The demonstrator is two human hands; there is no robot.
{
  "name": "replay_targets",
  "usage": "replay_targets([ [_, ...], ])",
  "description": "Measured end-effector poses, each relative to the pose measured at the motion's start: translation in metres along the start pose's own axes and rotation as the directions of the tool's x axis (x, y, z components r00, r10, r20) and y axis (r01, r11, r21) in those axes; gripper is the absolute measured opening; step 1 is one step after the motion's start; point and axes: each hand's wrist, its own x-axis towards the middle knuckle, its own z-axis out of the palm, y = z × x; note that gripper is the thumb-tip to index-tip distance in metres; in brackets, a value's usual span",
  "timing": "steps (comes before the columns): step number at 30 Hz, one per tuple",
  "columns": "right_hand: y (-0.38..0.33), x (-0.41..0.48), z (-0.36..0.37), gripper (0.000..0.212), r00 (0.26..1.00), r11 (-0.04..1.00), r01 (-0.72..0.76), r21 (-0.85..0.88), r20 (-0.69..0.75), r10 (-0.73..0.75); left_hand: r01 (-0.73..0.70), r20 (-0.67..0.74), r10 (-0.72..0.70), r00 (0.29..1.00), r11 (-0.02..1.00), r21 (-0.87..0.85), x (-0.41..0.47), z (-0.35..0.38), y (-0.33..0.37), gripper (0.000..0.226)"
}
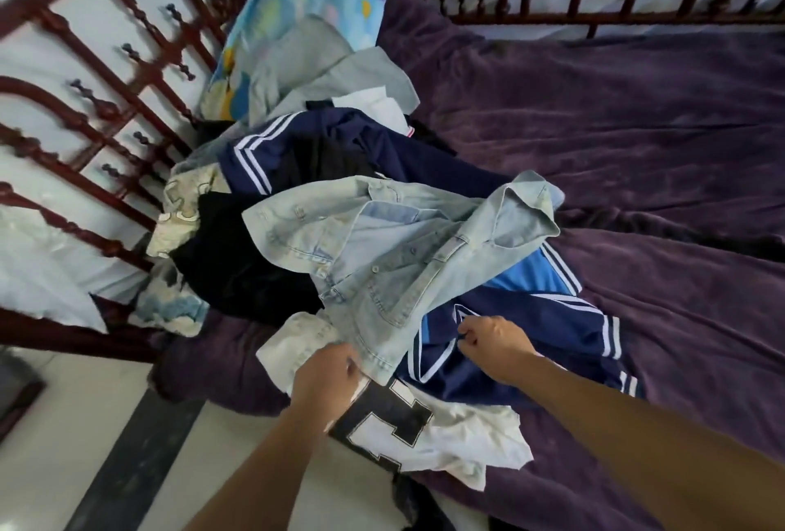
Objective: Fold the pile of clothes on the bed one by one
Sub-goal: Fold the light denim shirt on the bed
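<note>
Right, both hands are in the clothes pile (297,165) at the bed's near-left edge.
Denim jacket (395,258) lies on top of the pile w/ its long axis diagonal: hem toward the person at near-left, collar pointing away to the far right, one sleeve out left. L hand (327,369) is curled round the hem, a bit blurred. R hand (495,339) pinches the navy track jacket (531,335) under the denim. White tee (458,433) w/ a black number hangs off the purple bedcover (637,126) edge.
</note>
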Motion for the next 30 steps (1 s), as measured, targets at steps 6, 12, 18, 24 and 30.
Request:
replay_targets([
  [6,-0.054,0.079,-0.002,0.063,0.95,0.857,-0.28,0.433,-0.005,0.312,-0.178,-0.246,0.22,0.944,0.967,0.182,0.105,-0.053,-0.034,0.039],
  [12,-0.077,0.137,0.015,0.044,0.752,0.527,-0.41,0.744,-0.052,0.657,-0.335,-0.19,0.411,0.892,0.881,0.334,0.222,-0.08,-0.018,0.084],
  [18,-0.029,0.077,0.037,0.027,0.542,0.449,-0.562,0.695,-0.101,0.834,-0.576,0.266,0.521,0.811,0.791,0.206,0.207,-0.05,0.003,0.016],
  [24,0.015,-0.02,0.114,0.037,0.441,0.333,-0.847,0.415,0.2,0.875,-0.741,0.671,0.465,0.578,0.643,0.193,0.158,0.003,0.008,0.035],
  [30,0.035,-0.019,0.107,0.017,0.541,0.442,-0.821,0.362,0.242,0.806,-0.693,0.683,0.46,0.567,0.715,0.093,0.175,0.002,0.038,0.032],
])
